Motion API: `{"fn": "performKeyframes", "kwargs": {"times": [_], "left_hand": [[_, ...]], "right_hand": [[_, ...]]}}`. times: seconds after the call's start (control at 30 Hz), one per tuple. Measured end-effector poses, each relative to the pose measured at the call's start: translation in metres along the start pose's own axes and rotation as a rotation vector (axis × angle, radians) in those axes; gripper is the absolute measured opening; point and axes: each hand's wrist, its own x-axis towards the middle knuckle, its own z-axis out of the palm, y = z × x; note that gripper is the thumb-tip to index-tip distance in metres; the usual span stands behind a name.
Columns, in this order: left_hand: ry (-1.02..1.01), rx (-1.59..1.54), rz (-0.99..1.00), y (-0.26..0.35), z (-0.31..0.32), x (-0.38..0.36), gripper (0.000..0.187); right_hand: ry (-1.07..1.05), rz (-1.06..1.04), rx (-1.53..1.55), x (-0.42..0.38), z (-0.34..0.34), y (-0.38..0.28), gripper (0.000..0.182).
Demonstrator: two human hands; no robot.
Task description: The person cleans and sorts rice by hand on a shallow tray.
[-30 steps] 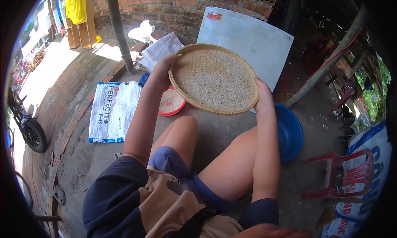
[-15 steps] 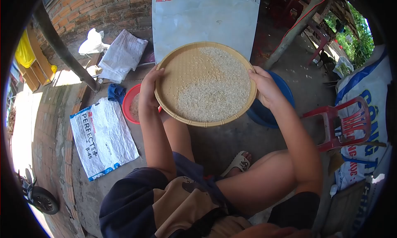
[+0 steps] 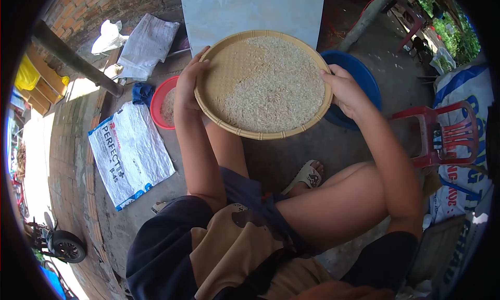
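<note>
A round woven winnowing tray [image 3: 221,73] is held up in front of me, over my knees. My left hand [image 3: 190,84] is closed on its left rim, with the fingers partly hidden beneath. On the right rim, my right hand [image 3: 346,90] grips with the thumb on top and the other fingers mostly out of sight. White rice grains [image 3: 281,91] cover the middle and right of the tray, while the upper left shows bare weave with a few scattered grains.
A red basin [image 3: 156,108] holding grain stands left of the tray; a blue tub [image 3: 367,76] stands behind my right hand. A printed white sack [image 3: 133,154] lies at left. A red plastic chair [image 3: 442,130] is at right, and a pale board [image 3: 255,11] stands ahead.
The tray and both hands appear higher in view. The rice has spread further to the right and middle, and the view has shifted slightly. Both hands keep their hold.
</note>
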Motion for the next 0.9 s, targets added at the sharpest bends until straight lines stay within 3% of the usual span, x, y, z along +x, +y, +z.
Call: {"fn": "performKeyframes", "kwargs": {"times": [0.13, 0.27, 0.5, 0.6, 0.77, 0.9], "left_hand": [[0.014, 0.218, 0.041, -0.020, 0.017, 0.002, 0.057], [0.059, 0.311, 0.134, -0.060, 0.053, -0.003, 0.059], [-0.014, 0.029, -0.012, -0.001, -0.014, 0.003, 0.052], [0.031, 0.158, 0.036, -0.015, -0.009, 0.009, 0.054], [0.107, 0.400, 0.108, -0.046, 0.035, 0.000, 0.062], [0.065, 0.137, 0.074, -0.004, -0.021, 0.006, 0.054]], "right_hand": [[0.064, -0.086, -0.054, 0.047, -0.020, 0.036, 0.024], [0.076, 0.060, 0.018, 0.048, -0.044, 0.030, 0.026], [-0.026, -0.028, 0.101, 0.012, 0.022, 0.002, 0.025], [-0.047, -0.085, 0.116, 0.054, 0.000, 0.023, 0.030], [0.018, 0.111, -0.062, 0.098, -0.034, 0.028, 0.030], [-0.111, -0.074, 0.117, 0.055, 0.015, 0.000, 0.029]]}}
